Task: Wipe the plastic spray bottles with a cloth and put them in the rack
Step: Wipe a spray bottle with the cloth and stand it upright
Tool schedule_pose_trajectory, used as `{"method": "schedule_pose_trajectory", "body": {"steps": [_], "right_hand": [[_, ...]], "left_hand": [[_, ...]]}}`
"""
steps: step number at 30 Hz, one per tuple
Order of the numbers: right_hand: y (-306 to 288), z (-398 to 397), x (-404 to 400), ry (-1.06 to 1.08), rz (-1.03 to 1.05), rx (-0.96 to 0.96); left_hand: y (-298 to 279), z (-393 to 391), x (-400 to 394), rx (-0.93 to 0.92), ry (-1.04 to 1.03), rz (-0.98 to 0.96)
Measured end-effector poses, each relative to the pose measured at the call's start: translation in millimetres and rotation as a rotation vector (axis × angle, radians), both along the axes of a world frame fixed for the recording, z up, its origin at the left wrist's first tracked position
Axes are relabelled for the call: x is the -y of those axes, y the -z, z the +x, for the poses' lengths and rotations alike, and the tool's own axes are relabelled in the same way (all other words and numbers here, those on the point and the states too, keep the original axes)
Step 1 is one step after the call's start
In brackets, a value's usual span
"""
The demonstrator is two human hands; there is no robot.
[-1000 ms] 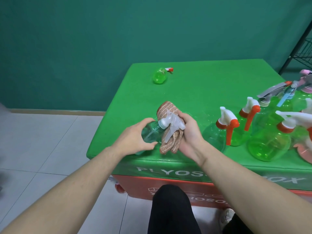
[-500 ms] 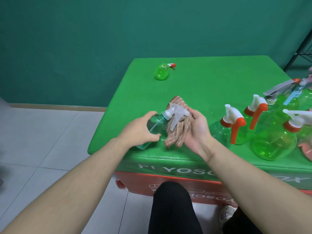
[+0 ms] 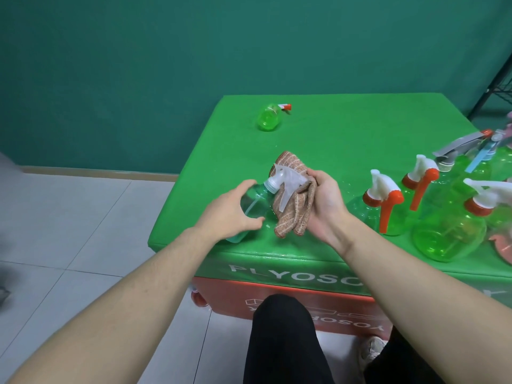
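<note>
- Your left hand [image 3: 231, 214] is the nearer grip: its fingers and thumb curl round the body of the clear teal bottle [image 3: 249, 207], which hangs just above the near-left corner of the tabletop [image 3: 360, 128].
- The bottle's long axis runs from its base, low and towards the near-left corner, up and to the right to its white spray head [image 3: 285, 187]. So the part still to be rubbed lies to the right of your left grip, pointing at your other hand.
- Your right hand [image 3: 325, 202] sits just right of that head, fingers closed on the brown striped cloth [image 3: 293, 209]. The cloth is bunched behind and under the trigger, touching it, with loose folds hanging towards the near edge.
- This looks like the wiping step, on the head and neck. Any stroke with the cloth should run along that axis, from the head back towards your left hand, while the left only steadies or turns the body.
- Further right, along the right side of the tabletop, the green bottles with orange triggers [image 3: 388, 206] stand upright in a cluster, well clear of your grips; they appear to be waiting their turn.
- Towards the far-left corner one small green bottle [image 3: 268, 117] lies on its side, apart from everything.
- Beyond the far-right corner, dark bars of what may be the rack [image 3: 496, 79] show at the frame edge, so your right hand is the nearer one to it.
</note>
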State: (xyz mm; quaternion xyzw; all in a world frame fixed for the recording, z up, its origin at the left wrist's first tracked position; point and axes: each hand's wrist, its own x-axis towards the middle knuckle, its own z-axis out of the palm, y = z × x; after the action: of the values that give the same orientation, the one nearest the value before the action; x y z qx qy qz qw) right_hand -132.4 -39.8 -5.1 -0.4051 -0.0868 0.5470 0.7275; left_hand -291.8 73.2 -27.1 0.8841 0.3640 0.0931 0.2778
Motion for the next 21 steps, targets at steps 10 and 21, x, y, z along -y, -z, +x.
{"method": "schedule_pose_trajectory", "body": {"steps": [10,21], "right_hand": [[4.0,1.7,-15.3,0.044,-0.027,-0.027],[5.4,-3.5,10.3,0.071,-0.087,0.091]], "left_hand": [[2.8,7.7,-2.2,-0.048,-0.036,0.034],[-3.1,20.6,7.5,-0.096,-0.174,0.037]]}}
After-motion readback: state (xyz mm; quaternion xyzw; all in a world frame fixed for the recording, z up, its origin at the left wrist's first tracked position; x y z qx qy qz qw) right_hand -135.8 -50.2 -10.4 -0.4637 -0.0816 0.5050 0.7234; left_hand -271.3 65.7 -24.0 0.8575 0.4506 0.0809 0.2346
